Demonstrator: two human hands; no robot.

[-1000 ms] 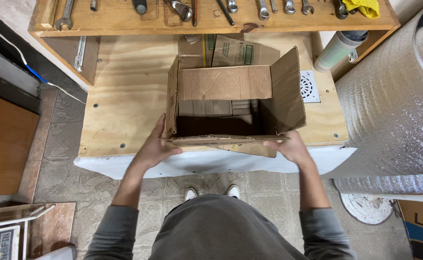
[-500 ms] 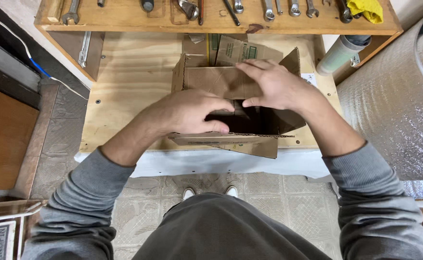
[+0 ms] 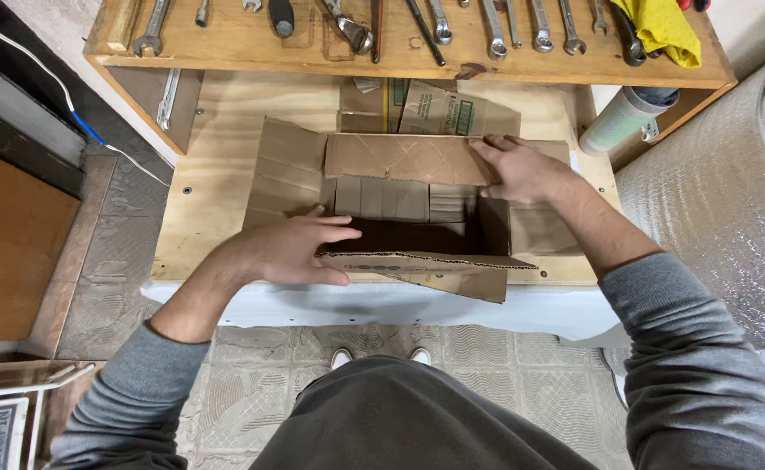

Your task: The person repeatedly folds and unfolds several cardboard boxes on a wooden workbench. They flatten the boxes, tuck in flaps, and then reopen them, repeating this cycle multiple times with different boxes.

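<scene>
At the near edge of the table (image 3: 225,174), roughly at its middle, stands an open cardboard box (image 3: 400,218), its near flap (image 3: 434,268) folded outward and hanging past the table's edge. The left hand (image 3: 291,250) lies flat against the box's near-left corner, fingers stretched out along the top of the near wall, clamped on nothing. The left flap (image 3: 282,170) is spread open over the table toward its left edge. Farther in, the right hand (image 3: 522,167) presses palm-down, fingers spread, on the right end of the far flap (image 3: 408,158), which is folded inward over the opening. Beyond the box, a flattened piece of cardboard (image 3: 443,109) lies toward the table's far edge. A white-and-green bottle (image 3: 622,122) stands at the far right corner. Farthest off, a wooden shelf (image 3: 225,43) carries wrenches (image 3: 522,22) and a yellow cloth (image 3: 661,26).
</scene>
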